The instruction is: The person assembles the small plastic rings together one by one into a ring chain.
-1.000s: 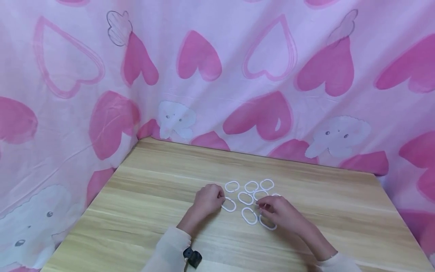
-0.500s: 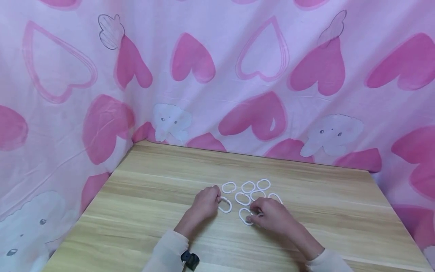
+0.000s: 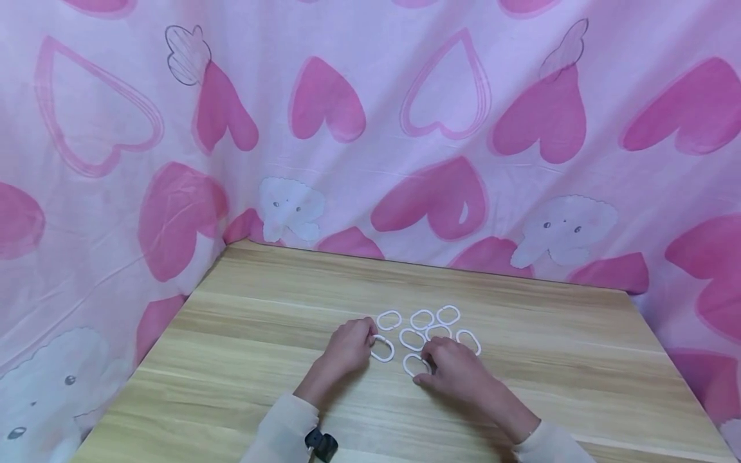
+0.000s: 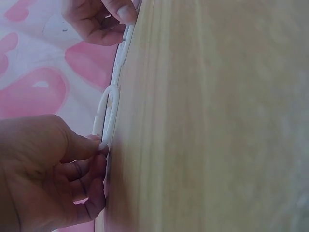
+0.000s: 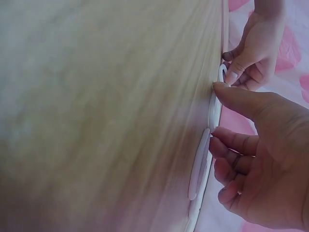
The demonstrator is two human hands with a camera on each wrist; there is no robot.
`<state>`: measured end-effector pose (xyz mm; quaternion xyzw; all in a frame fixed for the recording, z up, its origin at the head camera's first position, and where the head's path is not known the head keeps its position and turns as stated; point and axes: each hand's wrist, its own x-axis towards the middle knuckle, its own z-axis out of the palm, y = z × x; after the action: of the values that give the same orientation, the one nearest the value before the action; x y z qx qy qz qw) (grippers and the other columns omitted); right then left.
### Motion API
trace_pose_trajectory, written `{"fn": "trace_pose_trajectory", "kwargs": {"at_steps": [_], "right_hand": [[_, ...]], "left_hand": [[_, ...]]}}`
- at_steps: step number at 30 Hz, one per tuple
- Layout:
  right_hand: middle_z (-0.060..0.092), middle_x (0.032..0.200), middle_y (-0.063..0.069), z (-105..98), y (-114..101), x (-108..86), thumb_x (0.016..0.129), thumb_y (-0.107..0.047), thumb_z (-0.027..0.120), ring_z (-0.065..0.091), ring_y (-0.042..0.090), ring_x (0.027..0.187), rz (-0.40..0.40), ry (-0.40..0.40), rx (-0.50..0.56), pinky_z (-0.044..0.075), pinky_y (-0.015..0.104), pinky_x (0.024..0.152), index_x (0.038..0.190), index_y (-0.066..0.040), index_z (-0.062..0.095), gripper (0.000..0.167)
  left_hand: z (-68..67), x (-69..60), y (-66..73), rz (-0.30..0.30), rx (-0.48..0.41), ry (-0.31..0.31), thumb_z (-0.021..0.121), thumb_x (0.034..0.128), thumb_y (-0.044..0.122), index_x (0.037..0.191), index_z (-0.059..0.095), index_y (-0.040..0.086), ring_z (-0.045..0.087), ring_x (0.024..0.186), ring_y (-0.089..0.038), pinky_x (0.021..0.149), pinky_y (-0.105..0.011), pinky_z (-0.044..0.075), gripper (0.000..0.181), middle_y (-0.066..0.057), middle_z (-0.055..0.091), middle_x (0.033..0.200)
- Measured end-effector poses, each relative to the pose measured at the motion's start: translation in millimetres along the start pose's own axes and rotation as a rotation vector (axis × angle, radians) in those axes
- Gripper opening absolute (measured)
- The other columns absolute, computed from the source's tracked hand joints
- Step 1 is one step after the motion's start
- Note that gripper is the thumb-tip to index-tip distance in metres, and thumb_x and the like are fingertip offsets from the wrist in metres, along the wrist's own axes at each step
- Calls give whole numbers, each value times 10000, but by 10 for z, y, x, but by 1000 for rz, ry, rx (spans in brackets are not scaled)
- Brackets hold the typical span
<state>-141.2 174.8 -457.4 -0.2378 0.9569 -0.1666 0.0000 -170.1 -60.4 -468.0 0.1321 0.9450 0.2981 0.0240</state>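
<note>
Along the far edge of a light-brown, wood-grained tabletop point(image 3: 243, 341), and down its left side too, I see a pale pink fabric backdrop point(image 3: 347, 161) hanging in soft folds. Printed across it I can make out deep-pink upside-down hearts point(image 3: 327, 96), some solid and some only outlined, a grey line-drawn wing point(image 3: 188, 56) at the tip of one, and fluffy white cartoon animals point(image 3: 564, 228) with dark eyes. My two wrist views show the wood grain and pink cloth sideways.
</note>
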Motion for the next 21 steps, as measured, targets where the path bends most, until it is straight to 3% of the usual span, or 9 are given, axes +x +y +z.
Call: {"fn": "trace_pose_trajectory", "kwargs": {"at_steps": [6, 11, 16, 21], "right_hand": [[508, 691, -132, -5, -7, 6, 740, -285, 887, 425, 15, 634, 6, -28, 86, 350, 203, 565, 901, -191, 674, 284], [571, 696, -114, -3, -13, 12, 772, -161, 854, 461, -12, 626, -41, -41, 180, 407, 186, 566, 978, -153, 681, 269], [578, 693, -117, 21, 5, 4, 807, -37, 782, 459, -39, 632, -105, -21, 240, 425, 162, 568, 918, -137, 695, 174], [607, 705, -106, 54, 40, -4, 814, 26, 742, 463, -66, 643, -113, -26, 345, 440, 157, 555, 877, -129, 704, 172]], "left_hand": [[0, 14, -5, -9, -2, 0, 638, 930, 32, 957, 733, 110, 653, 805, -183, 708, -334, 520, 126, -3, 721, 867], [-10, 3, -14, -15, -16, 4, 639, 934, 39, 941, 747, 114, 651, 795, -173, 708, -332, 519, 132, 1, 727, 859], [-27, -9, -15, -9, -21, 11, 638, 935, 40, 931, 750, 106, 633, 767, -152, 682, -310, 503, 130, 1, 724, 843], [-38, -10, -17, -3, -29, 17, 637, 930, 34, 931, 755, 102, 637, 770, -153, 692, -310, 509, 137, 0, 728, 842]]}}
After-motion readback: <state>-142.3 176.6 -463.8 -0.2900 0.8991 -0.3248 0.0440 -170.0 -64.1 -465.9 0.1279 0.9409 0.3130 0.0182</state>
